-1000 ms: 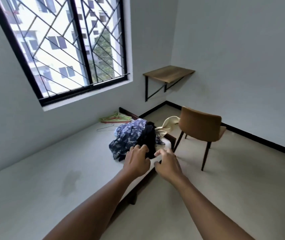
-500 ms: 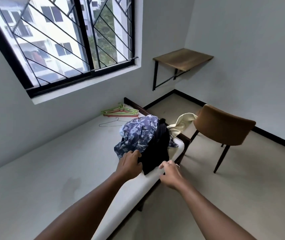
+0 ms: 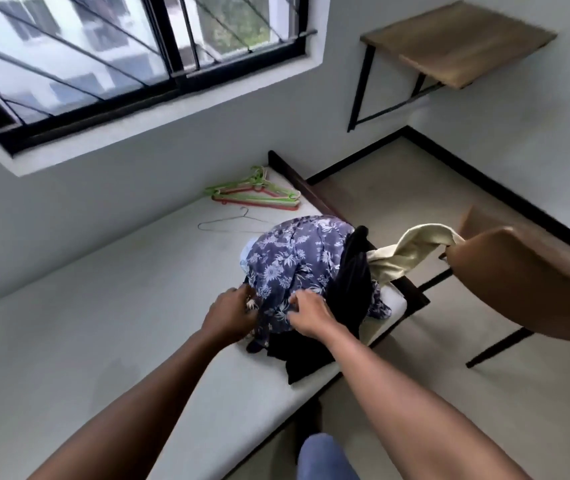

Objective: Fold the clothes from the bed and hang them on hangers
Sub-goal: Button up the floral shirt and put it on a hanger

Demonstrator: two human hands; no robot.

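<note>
A knee in blue cloth (image 3: 325, 459) shows at the bottom edge, beside the bed (image 3: 103, 306). Both bare forearms reach forward over the mattress to a heap of clothes at the bed's right edge, near its far corner. The left hand (image 3: 231, 315) has its fingers curled into the near left edge of the floral garment (image 3: 294, 265). The right hand (image 3: 311, 315) pinches a fold of the same blue-and-white cloth just beside it, its fingers bent.

The floral garment lies bunched on top of the heap. A black garment (image 3: 352, 289) runs lengthwise from the far top of the heap toward the person, and its near end trails on the mattress by the edge. A cream garment (image 3: 411, 251) stretches from the heap to the right, toward the brown chair (image 3: 526, 282) on the floor.

Beyond the heap a wire hanger (image 3: 231, 225) lies flat, its long bar running left to right and its hook pointing toward the wall. Farther on, green and red plastic hangers (image 3: 255, 194) are stacked at the bed's far end, hooks toward the wall. A wooden wall shelf (image 3: 460, 39) is fixed in the far corner.
</note>
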